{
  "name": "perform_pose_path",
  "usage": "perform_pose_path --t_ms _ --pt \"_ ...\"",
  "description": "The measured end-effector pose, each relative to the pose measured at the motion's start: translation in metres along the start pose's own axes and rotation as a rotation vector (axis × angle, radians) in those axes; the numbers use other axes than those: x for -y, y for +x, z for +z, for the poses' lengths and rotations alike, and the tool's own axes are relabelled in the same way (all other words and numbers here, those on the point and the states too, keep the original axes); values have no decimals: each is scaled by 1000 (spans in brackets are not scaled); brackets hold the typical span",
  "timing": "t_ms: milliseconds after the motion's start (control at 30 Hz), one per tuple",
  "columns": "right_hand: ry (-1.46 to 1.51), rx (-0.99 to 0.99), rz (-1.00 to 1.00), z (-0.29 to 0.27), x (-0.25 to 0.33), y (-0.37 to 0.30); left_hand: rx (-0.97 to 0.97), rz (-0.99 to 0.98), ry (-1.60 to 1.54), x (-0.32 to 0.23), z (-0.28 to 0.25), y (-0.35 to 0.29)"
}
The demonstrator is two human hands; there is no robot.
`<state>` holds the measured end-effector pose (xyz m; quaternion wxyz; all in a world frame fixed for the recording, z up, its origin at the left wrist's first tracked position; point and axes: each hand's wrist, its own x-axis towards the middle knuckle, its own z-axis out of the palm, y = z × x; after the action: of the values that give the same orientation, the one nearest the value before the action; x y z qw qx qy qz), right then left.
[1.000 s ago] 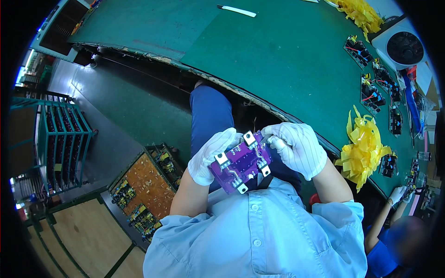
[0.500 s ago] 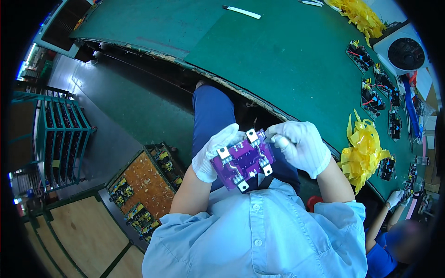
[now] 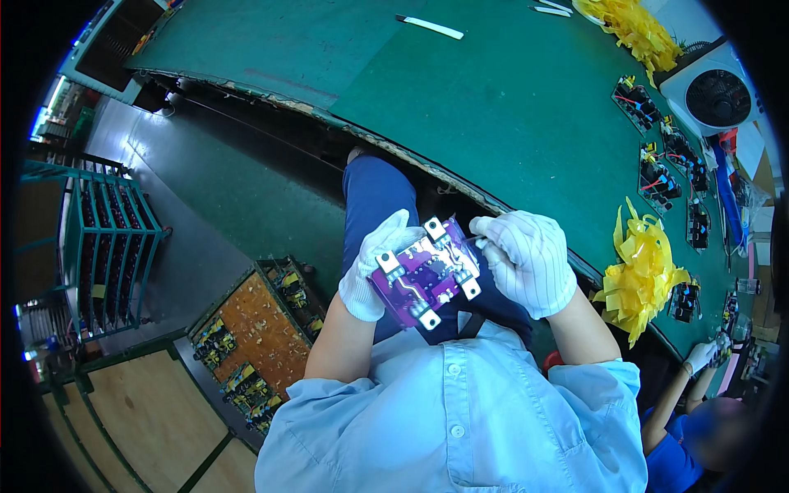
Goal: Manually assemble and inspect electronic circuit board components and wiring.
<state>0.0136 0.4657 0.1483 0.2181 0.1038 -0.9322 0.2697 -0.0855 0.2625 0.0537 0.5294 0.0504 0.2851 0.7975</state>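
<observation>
Over my lap, my white-gloved left hand grips a purple circuit board along its left side. White metal tabs with holes stick out at the board's corners, and light glares off its upper face. At the right edge of the board is my right hand, also gloved, its thumb and fingers pinched together. A thin sliver of something shows at those fingertips, too small to name. Whether it touches the board, I cannot tell.
The green workbench carries a white-handled blade tool, yellow tape strips, several assembled boards and a fan. A wooden tray of boards sits lower left, near a shelf rack. Another person works lower right.
The board has shifted slightly left and up in my left hand and tilted, so its face now catches the light. My right hand has moved slightly, still pinched beside the board's edge.
</observation>
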Motion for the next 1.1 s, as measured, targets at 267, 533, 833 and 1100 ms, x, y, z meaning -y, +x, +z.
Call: perform_pose_path --t_ms 267,533,833,1100 --pt "-71 -117 210 5 -6 -2 -68 -115 71 1 10 6" --pt "714 -6 601 13 -4 -21 -59 -131 -221 -9 24 5" --pt "1168 219 965 7 18 -16 77 -54 -108 -5 18 7" --pt "1189 173 1019 4 34 -7 141 224 356 -13 55 1"
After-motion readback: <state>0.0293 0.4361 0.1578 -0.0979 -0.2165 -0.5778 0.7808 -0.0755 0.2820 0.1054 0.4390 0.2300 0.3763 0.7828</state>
